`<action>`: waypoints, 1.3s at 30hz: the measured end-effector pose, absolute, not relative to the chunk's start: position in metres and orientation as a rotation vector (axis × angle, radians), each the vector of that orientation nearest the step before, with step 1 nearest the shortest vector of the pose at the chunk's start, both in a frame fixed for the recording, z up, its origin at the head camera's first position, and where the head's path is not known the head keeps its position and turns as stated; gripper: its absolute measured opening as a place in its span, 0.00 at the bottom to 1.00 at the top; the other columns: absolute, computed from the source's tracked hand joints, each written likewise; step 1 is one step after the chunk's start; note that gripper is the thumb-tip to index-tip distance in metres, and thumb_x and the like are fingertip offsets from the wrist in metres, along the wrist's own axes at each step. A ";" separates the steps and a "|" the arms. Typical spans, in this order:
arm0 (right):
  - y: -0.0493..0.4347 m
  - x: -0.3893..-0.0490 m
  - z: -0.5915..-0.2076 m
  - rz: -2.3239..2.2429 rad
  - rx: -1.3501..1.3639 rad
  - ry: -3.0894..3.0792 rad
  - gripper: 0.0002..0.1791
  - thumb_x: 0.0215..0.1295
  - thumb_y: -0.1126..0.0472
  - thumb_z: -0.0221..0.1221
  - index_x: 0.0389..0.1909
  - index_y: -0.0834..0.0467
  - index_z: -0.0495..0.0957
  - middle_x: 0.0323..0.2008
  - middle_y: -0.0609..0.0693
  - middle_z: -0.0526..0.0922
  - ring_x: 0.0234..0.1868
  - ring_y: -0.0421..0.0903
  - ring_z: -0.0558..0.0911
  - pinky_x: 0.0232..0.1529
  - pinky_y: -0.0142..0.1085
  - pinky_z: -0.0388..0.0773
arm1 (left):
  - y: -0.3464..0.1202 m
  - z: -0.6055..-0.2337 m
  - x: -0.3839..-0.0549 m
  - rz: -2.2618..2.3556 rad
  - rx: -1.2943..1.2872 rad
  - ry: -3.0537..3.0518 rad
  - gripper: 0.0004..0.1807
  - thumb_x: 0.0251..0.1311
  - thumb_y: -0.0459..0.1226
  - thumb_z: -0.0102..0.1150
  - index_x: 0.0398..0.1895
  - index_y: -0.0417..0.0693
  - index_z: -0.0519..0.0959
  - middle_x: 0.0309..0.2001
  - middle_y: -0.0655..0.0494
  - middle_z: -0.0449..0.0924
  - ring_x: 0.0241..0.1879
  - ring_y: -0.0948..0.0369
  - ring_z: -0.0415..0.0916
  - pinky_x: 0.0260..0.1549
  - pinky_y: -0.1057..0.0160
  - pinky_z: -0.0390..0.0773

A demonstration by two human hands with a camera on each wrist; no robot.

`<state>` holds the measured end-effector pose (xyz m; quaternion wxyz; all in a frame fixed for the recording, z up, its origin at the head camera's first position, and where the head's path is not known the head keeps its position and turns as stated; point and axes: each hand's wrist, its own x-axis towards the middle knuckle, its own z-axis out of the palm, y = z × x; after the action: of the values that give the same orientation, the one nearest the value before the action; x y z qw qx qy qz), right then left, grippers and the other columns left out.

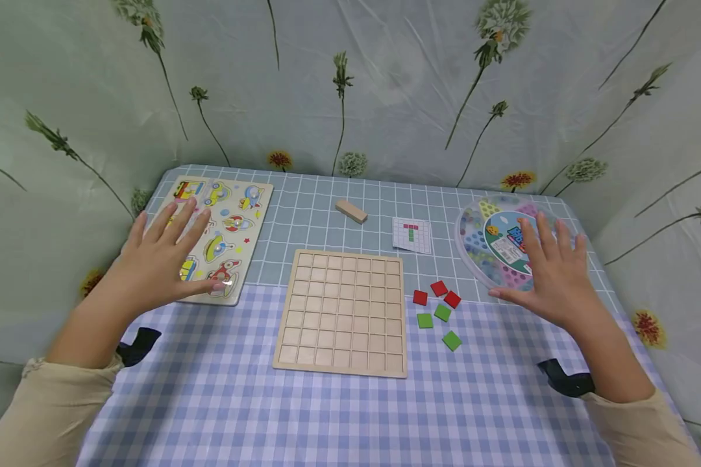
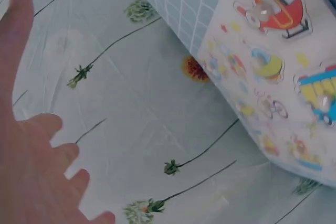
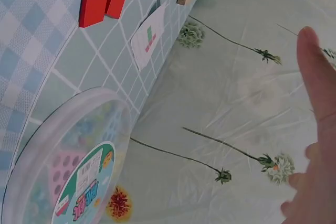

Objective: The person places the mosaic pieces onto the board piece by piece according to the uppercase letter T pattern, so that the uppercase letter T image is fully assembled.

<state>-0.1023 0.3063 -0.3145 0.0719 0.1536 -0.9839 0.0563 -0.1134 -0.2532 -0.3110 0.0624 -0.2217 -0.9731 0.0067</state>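
Observation:
My left hand (image 1: 160, 259) is spread with straight fingers over the wooden vehicle puzzle board (image 1: 251, 227), overlapping it in the head view. On the other side my right hand (image 1: 555, 279) is likewise spread, overlapping the round clear case (image 1: 467, 240) with its printed label. Both hands hold nothing. Between them lies a wooden grid board (image 1: 346, 314) whose cells hold no tiles. Beside its right edge are several loose square tiles, among them a red tile (image 1: 439, 288) and a green tile (image 1: 452, 340). A pattern card (image 1: 411, 235) with red and green squares lies behind the tiles.
A small wooden block (image 1: 351, 211) lies behind the grid board. The table has a blue checked cloth (image 1: 327, 415) in front and a grey-blue grid cloth (image 1: 304, 201) behind. Flower-printed curtains (image 1: 385, 91) enclose the back and sides.

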 end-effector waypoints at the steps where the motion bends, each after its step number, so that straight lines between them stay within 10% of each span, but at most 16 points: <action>1: 0.306 -0.103 -0.314 0.219 0.489 -2.929 0.66 0.39 0.35 0.65 0.70 0.56 0.32 0.69 0.60 0.33 0.66 0.60 0.32 0.59 0.59 0.25 | -0.252 -0.313 -0.113 -0.007 -0.688 -2.927 0.60 0.42 0.64 0.58 0.70 0.46 0.38 0.70 0.45 0.32 0.67 0.52 0.23 0.59 0.44 0.24; 11: 0.279 -0.107 -0.326 0.713 0.621 -2.756 0.64 0.32 0.62 0.75 0.70 0.58 0.42 0.66 0.62 0.50 0.65 0.61 0.51 0.57 0.60 0.53 | -0.220 -0.358 -0.095 -0.407 -0.829 -2.732 0.64 0.35 0.63 0.63 0.70 0.43 0.40 0.69 0.43 0.44 0.66 0.47 0.42 0.62 0.49 0.47; 39: 0.233 -0.117 -0.421 1.057 0.582 -2.907 0.42 0.47 0.60 0.67 0.63 0.63 0.59 0.59 0.60 0.64 0.58 0.56 0.64 0.54 0.51 0.65 | -0.174 -0.428 -0.058 -1.035 -0.718 -3.111 0.66 0.27 0.59 0.71 0.68 0.36 0.47 0.68 0.44 0.47 0.66 0.49 0.45 0.61 0.51 0.51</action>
<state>-0.1167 0.2332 -0.4208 -0.0033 0.1850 -0.9235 0.3359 -0.0578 -0.1739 -0.4277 -0.1073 -0.2127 -0.9216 -0.3065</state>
